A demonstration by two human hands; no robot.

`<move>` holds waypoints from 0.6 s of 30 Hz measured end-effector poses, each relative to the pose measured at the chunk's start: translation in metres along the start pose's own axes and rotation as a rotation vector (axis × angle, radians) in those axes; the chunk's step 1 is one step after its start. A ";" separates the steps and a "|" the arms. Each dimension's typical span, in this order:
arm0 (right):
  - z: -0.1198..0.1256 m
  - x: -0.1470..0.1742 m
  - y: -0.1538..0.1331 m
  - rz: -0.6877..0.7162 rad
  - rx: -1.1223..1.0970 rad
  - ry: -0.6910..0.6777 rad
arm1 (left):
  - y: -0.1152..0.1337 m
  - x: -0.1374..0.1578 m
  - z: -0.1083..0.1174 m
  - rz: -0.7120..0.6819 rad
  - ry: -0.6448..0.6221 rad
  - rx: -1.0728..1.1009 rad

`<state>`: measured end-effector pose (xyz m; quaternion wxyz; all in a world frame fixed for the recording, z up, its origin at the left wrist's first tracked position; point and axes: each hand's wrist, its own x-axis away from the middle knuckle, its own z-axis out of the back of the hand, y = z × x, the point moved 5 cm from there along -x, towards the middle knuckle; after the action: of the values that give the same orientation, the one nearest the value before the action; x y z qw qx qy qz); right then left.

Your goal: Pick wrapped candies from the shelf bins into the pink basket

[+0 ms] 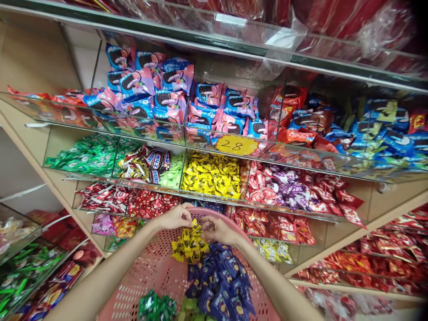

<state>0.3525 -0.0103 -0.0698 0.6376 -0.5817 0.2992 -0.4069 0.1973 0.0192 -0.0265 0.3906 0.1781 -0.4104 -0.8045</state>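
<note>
My left hand point(175, 218) is over the far rim of a pink perforated plastic basket point(127, 290), its fingers curled in; whether a candy is between them cannot be made out. Opposite it, my right hand point(219, 230) has loosely bent fingers, slightly apart, with nothing visible in them. Yellow wrapped candies point(190, 245) lie heaped in the basket just below and between both hands. Dark purple wrapped candies point(220, 281) fill the basket's right side. Nearer to me are green wrapped candies point(157, 306) and some lighter green packets point(192, 310).
Beyond the basket rises a tiered shelf with clear dividers. One bin holds yellow candies point(212, 176), flanked by Snickers bars point(156, 165) and red and purple sweets point(284, 185). Above sit blue and pink cookie packs point(170, 76) and a yellow "28" tag point(237, 145). Glass shelf edges jut forward.
</note>
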 end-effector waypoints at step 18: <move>-0.008 -0.008 0.001 0.025 -0.104 -0.027 | 0.005 0.003 0.000 -0.020 -0.021 -0.084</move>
<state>0.3421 -0.0077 -0.0723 0.6155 -0.6157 0.3186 -0.3750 0.1978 0.0150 -0.0220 0.3854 0.1570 -0.3787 -0.8267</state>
